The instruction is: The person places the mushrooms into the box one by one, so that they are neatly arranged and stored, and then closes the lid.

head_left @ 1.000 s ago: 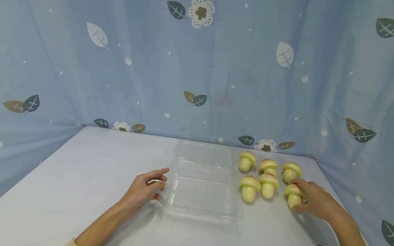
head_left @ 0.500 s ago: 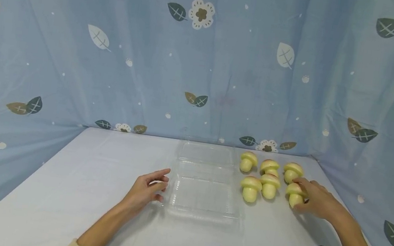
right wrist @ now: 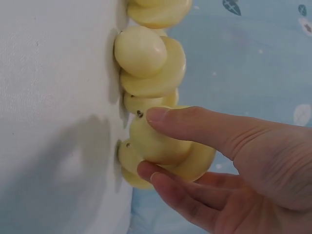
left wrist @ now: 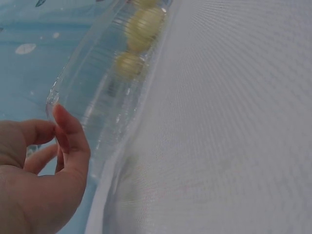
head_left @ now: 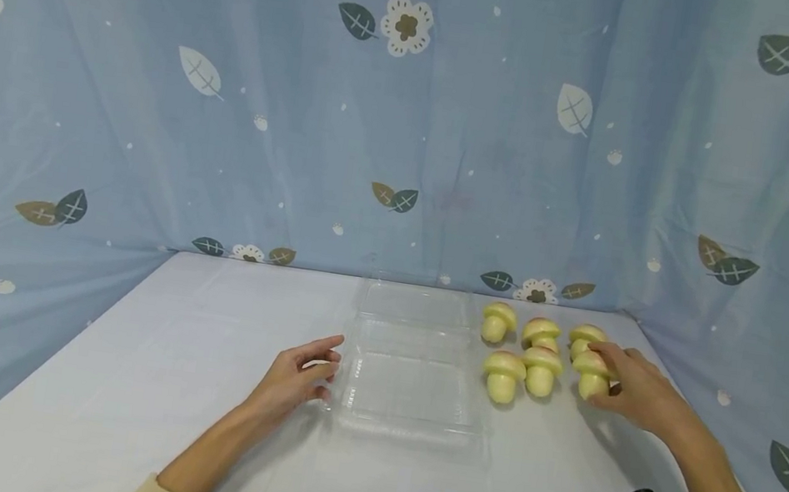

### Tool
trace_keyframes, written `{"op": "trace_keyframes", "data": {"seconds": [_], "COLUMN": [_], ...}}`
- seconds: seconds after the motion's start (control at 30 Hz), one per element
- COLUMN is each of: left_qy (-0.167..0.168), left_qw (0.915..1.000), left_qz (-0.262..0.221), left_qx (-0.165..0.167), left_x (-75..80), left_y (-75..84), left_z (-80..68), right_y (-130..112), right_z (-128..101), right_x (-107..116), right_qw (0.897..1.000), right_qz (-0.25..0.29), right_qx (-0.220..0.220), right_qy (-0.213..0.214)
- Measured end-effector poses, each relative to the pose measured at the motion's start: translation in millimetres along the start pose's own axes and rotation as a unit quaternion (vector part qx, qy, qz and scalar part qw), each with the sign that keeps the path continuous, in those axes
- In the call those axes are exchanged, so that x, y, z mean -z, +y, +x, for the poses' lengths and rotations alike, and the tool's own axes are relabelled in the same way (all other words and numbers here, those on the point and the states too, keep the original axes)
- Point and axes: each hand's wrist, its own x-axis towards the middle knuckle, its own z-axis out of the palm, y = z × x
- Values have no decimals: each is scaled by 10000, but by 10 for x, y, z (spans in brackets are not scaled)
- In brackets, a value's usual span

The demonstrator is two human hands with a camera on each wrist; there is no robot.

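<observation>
While one toy mushroom (head_left: pixel 590 384) is pinched by the right hand (head_left: pixel 635 389), thumb on one side and fingertips on the other, the left hand (head_left: pixel 296 375) is kept free of any grip, fingers loosely bent and spread. So yeah, the hands are held well apart. The gripped mushroom is found right of centre in the head view, stem down; whether it's lifted off the counter (head_left: pixel 225 323) can't really be told.

Five other mushrooms (head_left: pixel 501 387) are bunched up just beside it, to its left and behind, yellow with a bit of pinkish red on the caps. One is partly covered by the held one.

A clear plastic container (head_left: pixel 412 391) is laid out unfolded at lower centre of the frame, its two halves hinged together. Its left rim is met by the left fingertips, or nearly; actual contact can't be made out.

Everything's backed by a blue curtain (head_left: pixel 457 120) printed with leaves and flowers, filling the upper frame.
</observation>
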Motion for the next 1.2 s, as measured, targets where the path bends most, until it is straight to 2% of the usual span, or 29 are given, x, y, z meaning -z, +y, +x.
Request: {"op": "trace_keyframes", "data": {"seconds": [0.43,0.67,0.93,1.2], "left_qy": [5,40,6,-43], "left_qw": [9998,9995,9992,9994], "left_qz": [-201,-287,-332,-294], "left_qx": [40,153,218,190], "left_x": [10,0,4,-5], "left_y": [-21,-18,-9,-11], "left_z": [22,41,35,32], "right_y": [-95,-143,-216,-385], "right_z": [27,10,38,126], "right_x": [19,44,47,62], "right_qw": [9990,9959,9947,9932], "right_qz": [148,-15,101,363], "right_qx": [283,545,666,829], "right_qy": [298,723,776,737]}}
